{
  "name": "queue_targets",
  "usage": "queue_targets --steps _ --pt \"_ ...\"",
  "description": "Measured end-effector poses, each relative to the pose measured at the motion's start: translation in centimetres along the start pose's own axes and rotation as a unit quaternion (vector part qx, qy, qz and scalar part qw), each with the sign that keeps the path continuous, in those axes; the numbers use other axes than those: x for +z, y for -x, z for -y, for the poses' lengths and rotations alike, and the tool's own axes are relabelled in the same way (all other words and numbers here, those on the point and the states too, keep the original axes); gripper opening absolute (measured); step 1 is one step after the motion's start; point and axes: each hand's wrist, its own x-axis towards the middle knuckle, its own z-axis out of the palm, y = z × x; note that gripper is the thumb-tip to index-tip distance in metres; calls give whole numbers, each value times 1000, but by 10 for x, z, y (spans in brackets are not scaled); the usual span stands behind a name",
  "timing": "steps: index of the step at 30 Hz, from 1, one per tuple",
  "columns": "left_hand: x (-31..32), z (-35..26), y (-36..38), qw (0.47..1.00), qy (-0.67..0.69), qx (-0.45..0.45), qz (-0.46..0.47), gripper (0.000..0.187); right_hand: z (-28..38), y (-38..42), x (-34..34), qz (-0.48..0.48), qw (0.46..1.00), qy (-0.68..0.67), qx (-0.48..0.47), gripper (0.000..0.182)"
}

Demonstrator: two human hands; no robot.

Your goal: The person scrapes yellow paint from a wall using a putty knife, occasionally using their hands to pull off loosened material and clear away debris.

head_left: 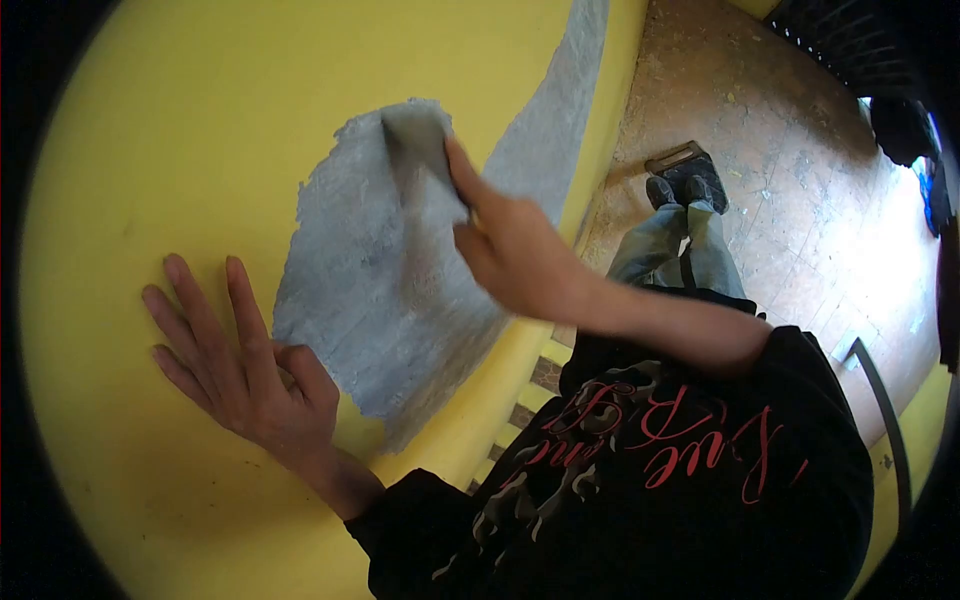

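Observation:
My left hand (245,375) rests against the yellow wall (200,150), fingers spread and thumb bent inward, at the left edge of a bare grey patch (345,235). The patch has a ragged outline where it meets the yellow paint. Over its upper part, my right hand (520,240) grips a scraper (418,140) with a wide flat blade, smeared by motion. Its handle is mostly hidden in my closed fingers. The blade overlaps the top rim of the patch.
A second grey strip (560,110) runs up the wall's right side. Below, my shoes stand on a small dark platform (690,165) on the tiled floor (760,130), which is strewn with flecks. A dark metal bar (885,420) is at right, and a dark slatted object (850,40) at upper right.

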Motion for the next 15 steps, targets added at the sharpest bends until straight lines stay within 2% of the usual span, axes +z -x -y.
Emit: queue_targets --steps 4,6,7,9,12,13,15 --pt "0 -1 0 1000 -3 4 -3 67 5 0 11 2 999 -7 33 75" --pt "3 1 -1 1000 1 8 -16 67 13 11 10 82 996 3 17 76" --pt "2 1 0 1000 7 11 -21 66 13 5 8 83 996 2 20 76" --pt "-1 2 1 1000 -10 18 2 65 12 -10 6 9 1000 -9 -3 76" --pt "0 5 2 999 -18 26 8 64 5 15 23 53 998 23 -36 75" --pt "1 4 3 1000 -4 25 1 64 7 0 15 52 998 26 -38 75" --pt "1 3 4 1000 -13 22 14 63 9 -33 -1 -61 997 33 -16 77"
